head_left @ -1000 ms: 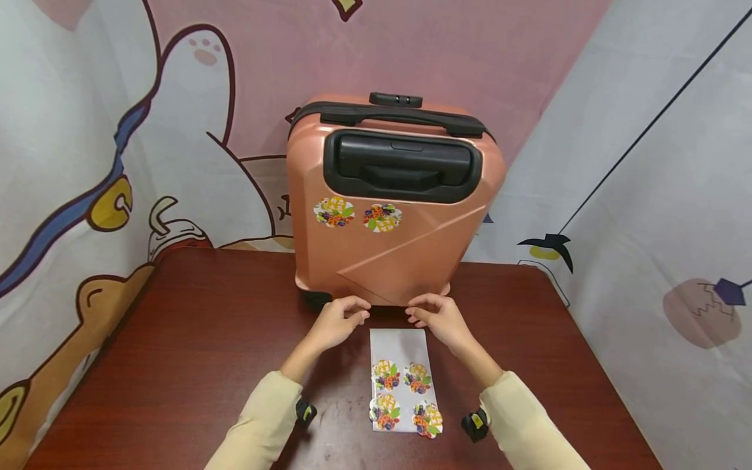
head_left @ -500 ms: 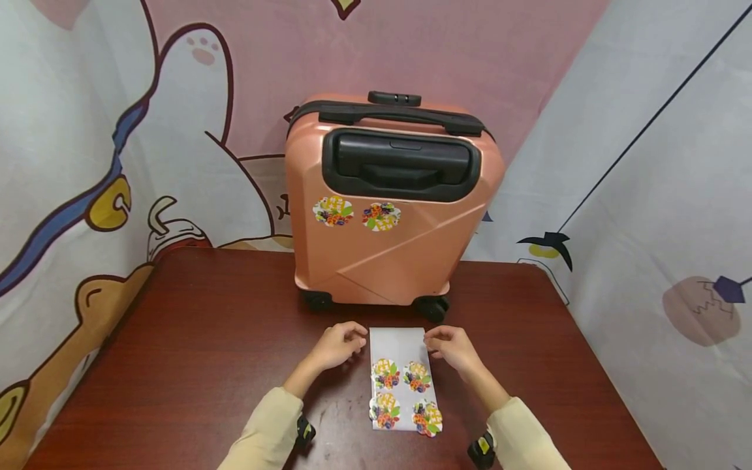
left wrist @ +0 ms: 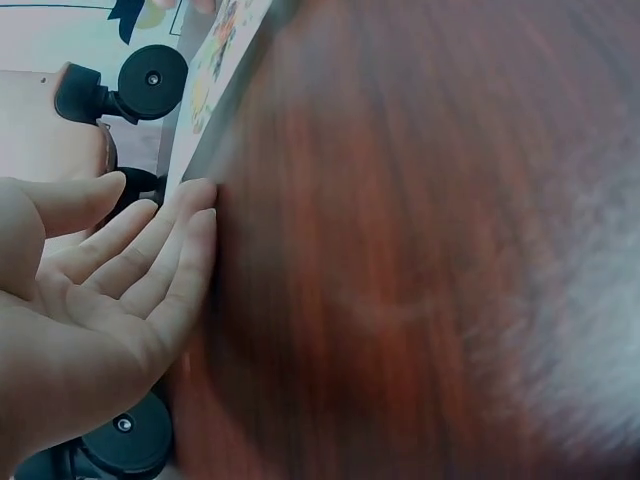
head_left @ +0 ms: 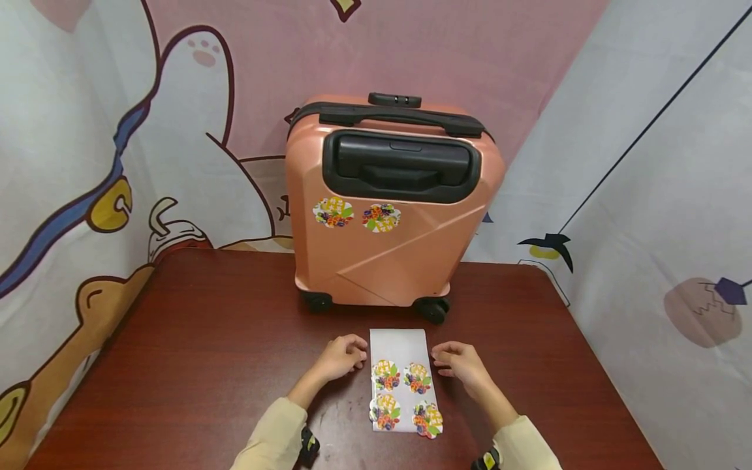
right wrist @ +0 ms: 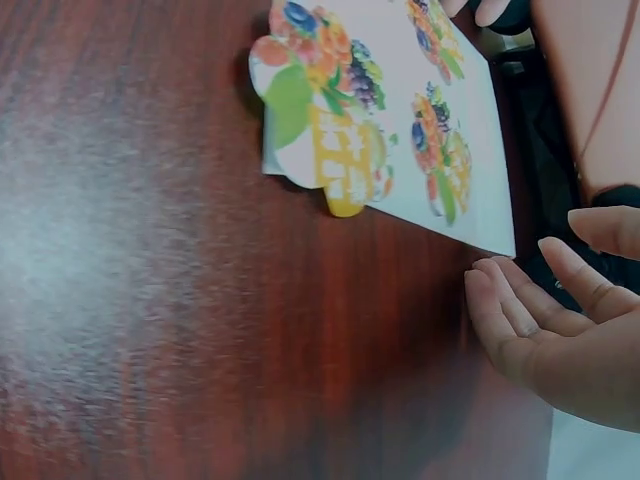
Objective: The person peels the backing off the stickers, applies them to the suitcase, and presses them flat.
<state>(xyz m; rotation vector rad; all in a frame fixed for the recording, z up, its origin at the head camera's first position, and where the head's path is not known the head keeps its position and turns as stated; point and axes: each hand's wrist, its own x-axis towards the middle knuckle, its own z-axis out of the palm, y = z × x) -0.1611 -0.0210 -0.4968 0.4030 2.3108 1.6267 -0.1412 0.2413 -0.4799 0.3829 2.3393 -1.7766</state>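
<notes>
A white backing sheet (head_left: 397, 343) lies flat on the table, with several round fruit-print stickers (head_left: 385, 411) on its nearer part. My left hand (head_left: 339, 358) is just left of the sheet, fingers loosely bent and holding nothing. On the other side, my right hand (head_left: 461, 364) is beside the right edge, also holding nothing. Behind them an orange hard-shell suitcase (head_left: 388, 254) stands upright. Two fruit stickers (head_left: 333, 212) sit side by side on its front, below the black handle recess. In the right wrist view, one sticker (right wrist: 320, 110) overhangs the sheet's edge.
The reddish-brown wooden table (head_left: 205, 365) carries the suitcase on black wheels (head_left: 431, 308). Cartoon-printed fabric (head_left: 458, 52) hangs behind and at both sides. Black wrist devices (head_left: 308, 448) show at the sleeves.
Both hands have come back toward me from the suitcase's bottom edge and now lie at either side of the sheet. Suitcase, sheet and stickers stay in place.
</notes>
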